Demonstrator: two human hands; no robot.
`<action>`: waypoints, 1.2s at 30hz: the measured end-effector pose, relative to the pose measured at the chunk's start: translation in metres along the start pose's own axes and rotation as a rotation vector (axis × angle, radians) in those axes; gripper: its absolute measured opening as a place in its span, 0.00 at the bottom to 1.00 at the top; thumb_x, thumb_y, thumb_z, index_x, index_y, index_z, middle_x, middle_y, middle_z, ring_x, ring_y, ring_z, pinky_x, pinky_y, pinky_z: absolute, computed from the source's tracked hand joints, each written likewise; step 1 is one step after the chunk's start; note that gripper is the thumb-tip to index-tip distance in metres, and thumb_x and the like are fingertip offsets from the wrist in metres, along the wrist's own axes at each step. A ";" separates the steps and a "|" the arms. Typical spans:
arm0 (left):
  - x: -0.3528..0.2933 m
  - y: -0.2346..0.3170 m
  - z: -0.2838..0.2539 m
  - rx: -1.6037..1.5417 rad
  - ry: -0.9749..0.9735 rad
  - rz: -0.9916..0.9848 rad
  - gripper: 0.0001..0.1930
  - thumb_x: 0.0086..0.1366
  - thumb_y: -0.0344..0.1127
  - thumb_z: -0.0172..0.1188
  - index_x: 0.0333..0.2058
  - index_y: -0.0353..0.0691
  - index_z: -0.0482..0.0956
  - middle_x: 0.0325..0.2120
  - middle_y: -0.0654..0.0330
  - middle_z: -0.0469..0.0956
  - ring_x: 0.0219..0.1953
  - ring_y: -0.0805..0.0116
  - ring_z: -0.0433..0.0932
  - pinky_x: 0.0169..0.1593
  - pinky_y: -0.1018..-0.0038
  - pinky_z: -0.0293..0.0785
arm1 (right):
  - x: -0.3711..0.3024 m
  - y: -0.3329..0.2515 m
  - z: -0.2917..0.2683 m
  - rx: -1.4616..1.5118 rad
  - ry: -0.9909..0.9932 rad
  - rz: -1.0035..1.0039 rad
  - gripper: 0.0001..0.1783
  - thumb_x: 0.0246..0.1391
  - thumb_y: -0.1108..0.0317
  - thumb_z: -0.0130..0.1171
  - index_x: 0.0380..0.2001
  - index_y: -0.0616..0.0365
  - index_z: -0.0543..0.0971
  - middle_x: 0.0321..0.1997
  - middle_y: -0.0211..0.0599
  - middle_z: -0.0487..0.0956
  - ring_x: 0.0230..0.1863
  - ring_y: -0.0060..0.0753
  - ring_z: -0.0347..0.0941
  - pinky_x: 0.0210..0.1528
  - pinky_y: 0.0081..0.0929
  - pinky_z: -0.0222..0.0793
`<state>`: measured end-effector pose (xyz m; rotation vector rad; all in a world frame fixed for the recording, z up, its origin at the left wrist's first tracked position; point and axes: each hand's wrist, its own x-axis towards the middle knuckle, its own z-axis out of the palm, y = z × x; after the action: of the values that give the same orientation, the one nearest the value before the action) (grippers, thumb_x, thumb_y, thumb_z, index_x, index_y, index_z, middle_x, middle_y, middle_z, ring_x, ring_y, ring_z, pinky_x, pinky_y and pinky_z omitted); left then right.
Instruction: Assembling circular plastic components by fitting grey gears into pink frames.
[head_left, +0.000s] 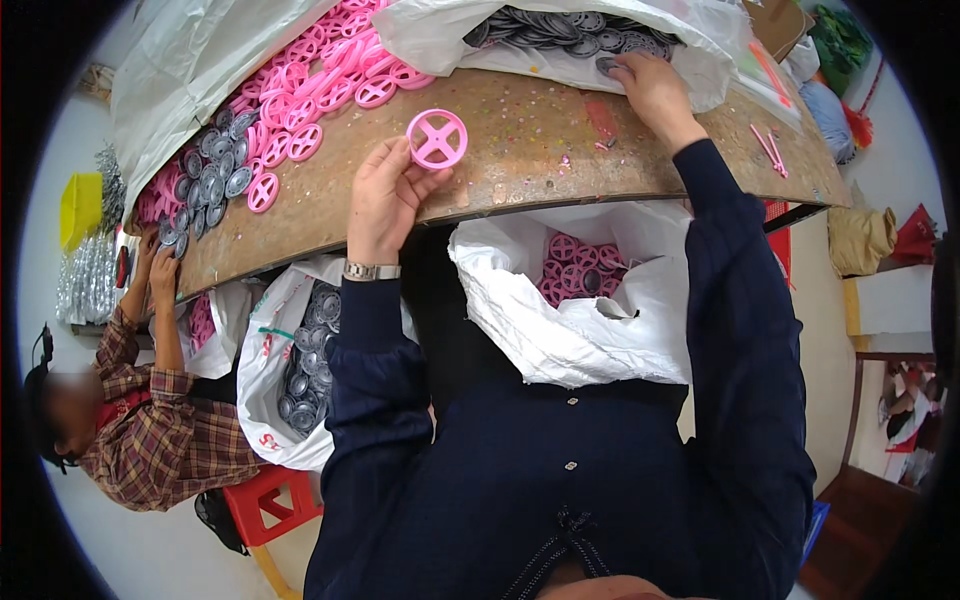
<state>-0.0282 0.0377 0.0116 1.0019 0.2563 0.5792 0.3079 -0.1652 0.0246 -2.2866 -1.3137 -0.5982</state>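
Over the front edge of the table, my left hand (385,195) is closed on a pink plastic wheel ring (437,139) with crossed spokes. At the far right, my right hand (652,92) has its fingers on a dark grey disc (606,66), at the mouth of a white sack (700,75). Many grey discs (585,38) lie heaped in that sack. To the left of my left hand, a big pile of pink rings (330,70) spreads across the table.
Below the table edge stands a white sack (520,330) with pink rings inside, a grey disc among them. Left of it is a sack of grey pieces (312,350). A co-worker in a plaid shirt (165,430) handles grey discs (212,175) at left. Pink sticks (770,150) lie at right.
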 end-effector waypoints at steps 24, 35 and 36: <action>-0.021 -0.028 0.046 -0.099 -0.027 -0.096 0.12 0.74 0.37 0.50 0.45 0.32 0.73 0.41 0.54 0.80 0.42 0.63 0.82 0.46 0.65 0.82 | -0.071 -0.116 -0.048 1.233 -0.287 0.377 0.12 0.62 0.64 0.59 0.45 0.60 0.78 0.36 0.25 0.80 0.34 0.13 0.74 0.37 0.16 0.69; -0.036 -0.035 0.076 -0.011 -0.137 -0.078 0.09 0.74 0.36 0.49 0.43 0.36 0.72 0.40 0.59 0.77 0.41 0.68 0.81 0.46 0.67 0.82 | -0.100 -0.146 -0.047 0.917 -0.141 0.254 0.15 0.59 0.69 0.62 0.46 0.65 0.75 0.37 0.31 0.81 0.38 0.18 0.75 0.40 0.17 0.70; -0.038 -0.036 0.077 -0.002 -0.157 -0.069 0.09 0.75 0.36 0.48 0.43 0.36 0.72 0.40 0.60 0.77 0.41 0.69 0.80 0.46 0.67 0.82 | -0.102 -0.148 -0.048 0.989 -0.122 0.277 0.15 0.57 0.68 0.63 0.45 0.64 0.77 0.37 0.34 0.82 0.39 0.21 0.77 0.41 0.20 0.72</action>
<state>-0.0118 -0.0530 0.0195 1.0269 0.1505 0.4361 0.1243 -0.1943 0.0289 -1.6134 -0.9761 0.2648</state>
